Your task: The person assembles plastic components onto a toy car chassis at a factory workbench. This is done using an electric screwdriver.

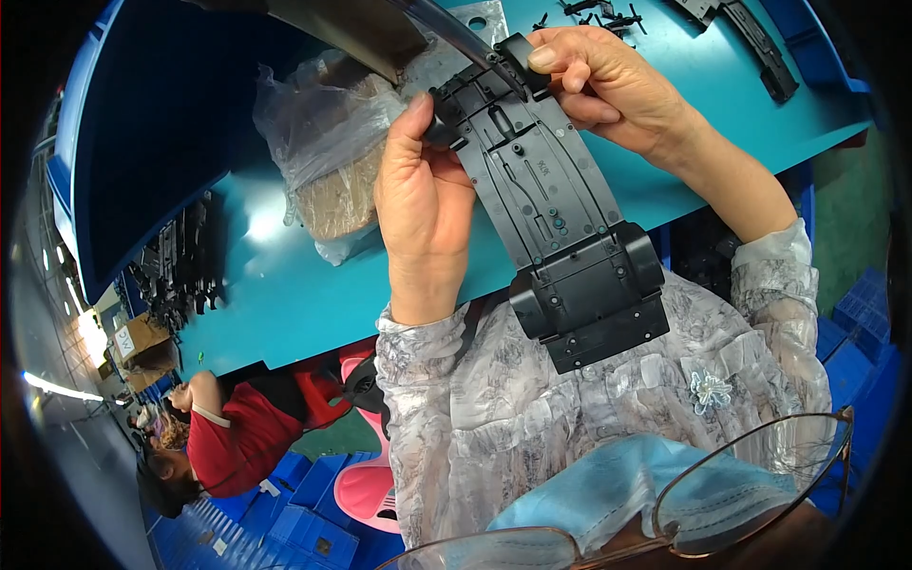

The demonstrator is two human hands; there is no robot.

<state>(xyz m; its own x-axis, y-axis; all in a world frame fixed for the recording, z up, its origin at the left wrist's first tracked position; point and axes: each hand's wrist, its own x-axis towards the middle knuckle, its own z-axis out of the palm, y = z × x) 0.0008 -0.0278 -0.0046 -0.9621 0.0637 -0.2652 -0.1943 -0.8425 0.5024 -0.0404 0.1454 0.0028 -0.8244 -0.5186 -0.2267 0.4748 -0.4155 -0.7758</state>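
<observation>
A black plastic toy-car chassis with wheel arches at both ends is held up in front of me, tilted, its far end away from my body. My left hand grips the far left wheel arch, thumb on top. On the opposite side, my right hand pinches the far right arch between thumb and curled fingers. A curved metal bar passes over the chassis's far end and hides part of it. The near end of the chassis hangs over my lap, by my patterned grey blouse.
Left of my hands, a clear plastic bag with brown contents lies on the teal table. Black parts are heaped near a large blue bin. More black parts lie far right. A person in red sits beyond a pink chair.
</observation>
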